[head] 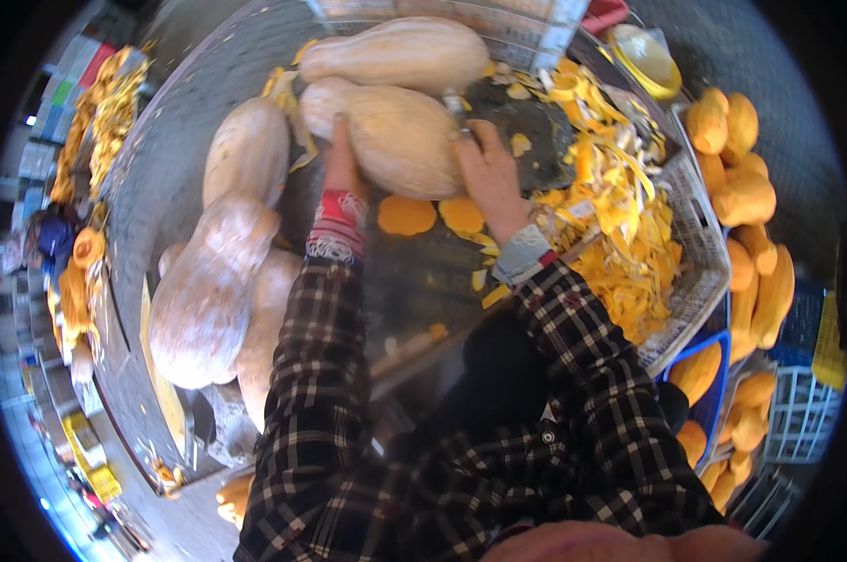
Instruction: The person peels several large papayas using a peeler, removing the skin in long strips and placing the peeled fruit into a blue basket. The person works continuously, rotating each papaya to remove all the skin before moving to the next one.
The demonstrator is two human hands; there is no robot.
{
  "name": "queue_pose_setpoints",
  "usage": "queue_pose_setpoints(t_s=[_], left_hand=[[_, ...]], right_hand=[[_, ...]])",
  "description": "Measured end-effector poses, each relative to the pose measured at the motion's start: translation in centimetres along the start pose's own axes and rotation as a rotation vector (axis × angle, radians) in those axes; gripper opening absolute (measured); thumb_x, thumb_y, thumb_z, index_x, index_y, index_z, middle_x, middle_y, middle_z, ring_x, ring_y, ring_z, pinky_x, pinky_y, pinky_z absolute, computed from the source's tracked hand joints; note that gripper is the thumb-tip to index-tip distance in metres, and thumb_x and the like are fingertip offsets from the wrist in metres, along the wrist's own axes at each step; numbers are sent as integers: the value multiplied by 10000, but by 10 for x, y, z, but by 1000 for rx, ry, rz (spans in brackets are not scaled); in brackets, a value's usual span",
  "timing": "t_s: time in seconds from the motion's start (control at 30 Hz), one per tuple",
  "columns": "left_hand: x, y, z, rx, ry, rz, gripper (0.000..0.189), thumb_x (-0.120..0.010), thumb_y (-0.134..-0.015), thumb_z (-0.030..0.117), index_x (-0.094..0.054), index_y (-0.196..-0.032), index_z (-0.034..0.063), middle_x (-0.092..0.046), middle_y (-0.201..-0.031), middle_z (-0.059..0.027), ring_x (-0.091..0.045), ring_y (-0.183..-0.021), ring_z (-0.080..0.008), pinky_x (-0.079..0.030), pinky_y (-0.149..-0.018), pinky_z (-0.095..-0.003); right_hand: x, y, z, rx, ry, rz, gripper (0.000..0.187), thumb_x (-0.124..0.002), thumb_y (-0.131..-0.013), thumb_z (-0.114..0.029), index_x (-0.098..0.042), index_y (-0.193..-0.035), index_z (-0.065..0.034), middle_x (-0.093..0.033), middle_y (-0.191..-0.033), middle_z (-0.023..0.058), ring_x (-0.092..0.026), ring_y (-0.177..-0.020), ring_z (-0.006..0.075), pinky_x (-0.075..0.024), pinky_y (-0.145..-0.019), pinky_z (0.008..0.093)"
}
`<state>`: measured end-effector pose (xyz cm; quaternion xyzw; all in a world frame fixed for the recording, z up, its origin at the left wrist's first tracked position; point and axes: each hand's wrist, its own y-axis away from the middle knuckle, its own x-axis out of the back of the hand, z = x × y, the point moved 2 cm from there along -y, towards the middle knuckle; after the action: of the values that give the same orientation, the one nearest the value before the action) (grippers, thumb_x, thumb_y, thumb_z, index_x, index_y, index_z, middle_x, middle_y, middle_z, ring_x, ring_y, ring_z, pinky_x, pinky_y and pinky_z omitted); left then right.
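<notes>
A long tan squash [402, 140], its peel on, lies across the dark worktop in front of me. My left hand [344, 165] grips it near its narrow left end, thumb on top. My right hand [492, 175] holds the wide right end. Beside the right fingertips is a slim metal tool [455, 105], perhaps a peeler or knife; its handle is hidden. Just behind lies another unpeeled squash [395, 53]. Two orange cut slices, a left one [407, 215] and a right one [462, 214], lie on the near side of the held squash.
Several unpeeled squashes [205, 295] are piled at left. Orange peelings [620, 232] heap at right, partly in a white plastic crate [704, 239]. Beyond are peeled orange squashes [743, 197] and a yellow-rimmed bucket [644, 60]. Another crate [507, 24] stands at the back.
</notes>
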<state>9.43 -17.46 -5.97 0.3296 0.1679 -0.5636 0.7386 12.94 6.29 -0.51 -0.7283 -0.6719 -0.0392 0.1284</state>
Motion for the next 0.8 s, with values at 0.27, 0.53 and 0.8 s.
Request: queue_pose_setpoints(t_s=[0.27, 0.53, 0.8], left_hand=[[-8, 37, -21, -91, 129, -49, 702, -521, -1054, 604, -559, -1514, 75, -639, -1480, -158, -637, -1321, -336, -510, -1140, -475], [-74, 121, -54, -276, 47, -149, 731, -565, -1034, 471, -427, -1586, 12, -562, -1508, -191, -588, -1322, -325, -497, -1111, -446], [-165, 167, -126, -301, -343, 28, 625, -667, -1022, 333, -540, -1466, -88, -677, -1316, -202, -640, -1178, -264, -504, -1041, -359]], right_hand=[[12, 56, -23, 260, 120, -88, 448, -698, -970, -324, -624, -1311, -43, -635, -1307, 255, -620, -1197, 475, -513, -1018, 510], [99, 138, -31, 228, 62, 88, 368, -650, -1001, -151, -619, -1331, 8, -677, -1284, 140, -656, -1146, 281, -520, -985, 405], [173, 182, 2, -240, -36, 332, 473, -637, -1028, -258, -583, -1393, 37, -691, -1233, 245, -679, -1109, 297, -528, -972, 400]])
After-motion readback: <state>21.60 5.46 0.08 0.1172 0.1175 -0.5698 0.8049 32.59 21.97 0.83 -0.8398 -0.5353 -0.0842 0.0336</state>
